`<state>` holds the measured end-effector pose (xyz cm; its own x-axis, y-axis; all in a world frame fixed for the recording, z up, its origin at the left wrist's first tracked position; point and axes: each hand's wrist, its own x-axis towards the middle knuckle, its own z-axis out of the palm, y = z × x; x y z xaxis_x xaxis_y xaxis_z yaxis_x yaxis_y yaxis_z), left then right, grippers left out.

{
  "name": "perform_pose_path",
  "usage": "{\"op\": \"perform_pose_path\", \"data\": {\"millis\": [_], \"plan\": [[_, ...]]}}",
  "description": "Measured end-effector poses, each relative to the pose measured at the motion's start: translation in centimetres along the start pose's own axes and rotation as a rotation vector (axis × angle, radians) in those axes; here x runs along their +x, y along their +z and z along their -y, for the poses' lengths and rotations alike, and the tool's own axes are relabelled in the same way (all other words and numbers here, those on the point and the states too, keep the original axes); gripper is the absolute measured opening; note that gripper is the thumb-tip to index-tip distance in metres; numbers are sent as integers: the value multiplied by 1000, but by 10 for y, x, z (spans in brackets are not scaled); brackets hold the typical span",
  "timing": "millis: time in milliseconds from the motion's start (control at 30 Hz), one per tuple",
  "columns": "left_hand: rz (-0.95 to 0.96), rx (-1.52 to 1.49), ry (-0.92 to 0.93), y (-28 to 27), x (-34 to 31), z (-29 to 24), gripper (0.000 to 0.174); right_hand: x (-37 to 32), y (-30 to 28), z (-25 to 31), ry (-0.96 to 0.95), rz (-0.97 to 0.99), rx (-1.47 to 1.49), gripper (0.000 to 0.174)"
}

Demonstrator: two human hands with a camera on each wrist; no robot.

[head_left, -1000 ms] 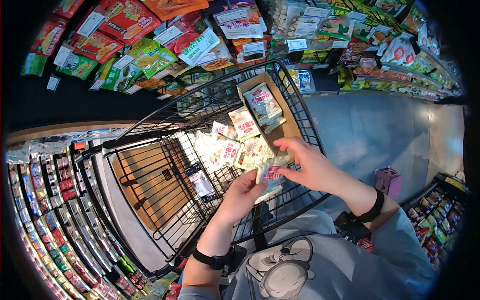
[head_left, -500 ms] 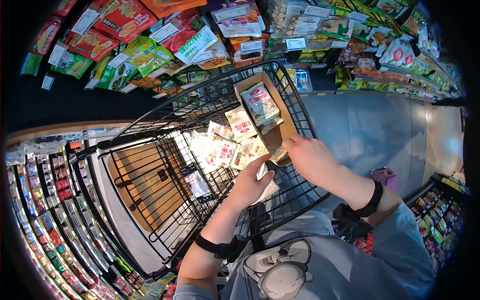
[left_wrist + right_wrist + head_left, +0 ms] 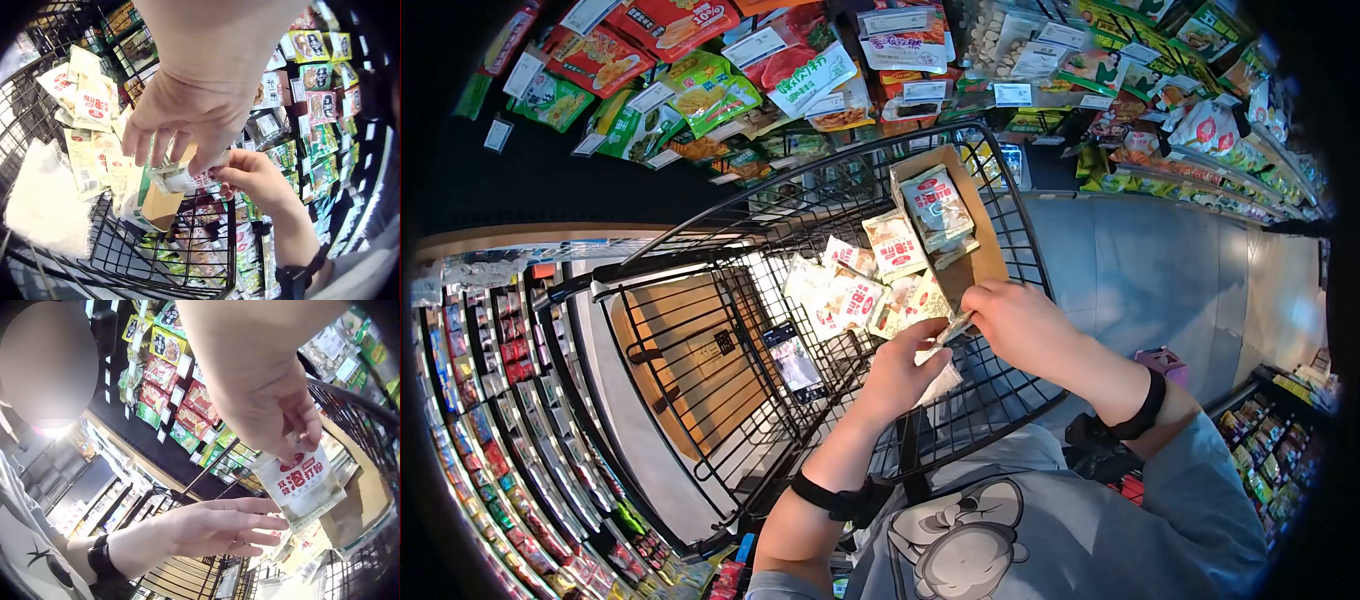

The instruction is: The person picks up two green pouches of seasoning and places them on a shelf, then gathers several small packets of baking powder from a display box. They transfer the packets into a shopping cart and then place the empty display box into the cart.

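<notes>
My right hand (image 3: pixel 1025 325) pinches a small baking powder packet (image 3: pixel 306 487) by its top edge, over the near end of an open cardboard display box (image 3: pixel 978 262). Straight-fingered, my left hand (image 3: pixel 900 375) is beside the packet, its fingertips right at the packet's edge in the right wrist view. Seen from the left wrist, the left thumb overlaps the packet's face. Similar packets (image 3: pixel 937 205) lie in the box's far end. Left of the box, a pile of loose packets (image 3: pixel 855 300) lies in the wire cart.
The black wire shopping cart (image 3: pixel 1028 250) surrounds the box. A phone (image 3: pixel 795 362) is at the cart's left side, near a large brown carton (image 3: pixel 685 350). A white bundle (image 3: pixel 50 200) lies by the pile. Shelves of bagged food (image 3: pixel 700 100) stand ahead.
A second ago both hands held the packet in front of the box. The left fingers have since straightened off it, while the right hand has carried it to the box's near end.
</notes>
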<state>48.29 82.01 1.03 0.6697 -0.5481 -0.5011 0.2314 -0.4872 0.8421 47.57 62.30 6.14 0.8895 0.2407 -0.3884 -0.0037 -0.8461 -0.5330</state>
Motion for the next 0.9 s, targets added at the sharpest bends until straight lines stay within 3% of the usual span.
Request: {"op": "perform_pose_path", "data": {"millis": [67, 200, 300, 367, 533, 667, 767, 900], "plan": [[55, -57, -103, 0, 2, -1, 41, 0, 1, 0, -17, -14, 26, 15], [16, 9, 8, 10, 7, 14, 42, 0, -4, -1, 9, 6, -8, 15], [-84, 148, 74, 16, 15, 15, 46, -2, -6, -3, -7, -52, -78, 16], [-172, 201, -110, 18, 26, 10, 52, -4, -3, -6, 25, -81, -109, 15], [-297, 394, -82, 26, 64, 17, 62, -12, 3, -15, 27, -129, -155, 15], [-244, 359, -124, 26, 80, 13, 51, -19, 9, -24, 65, -115, -111, 20], [-260, 310, -88, 25, 84, 32, 61, -23, 9, -29, 41, -116, -91, 22], [-256, 321, -125, 14, 79, 29, 59, -25, 8, -31, -25, -131, -113, 19]]}}
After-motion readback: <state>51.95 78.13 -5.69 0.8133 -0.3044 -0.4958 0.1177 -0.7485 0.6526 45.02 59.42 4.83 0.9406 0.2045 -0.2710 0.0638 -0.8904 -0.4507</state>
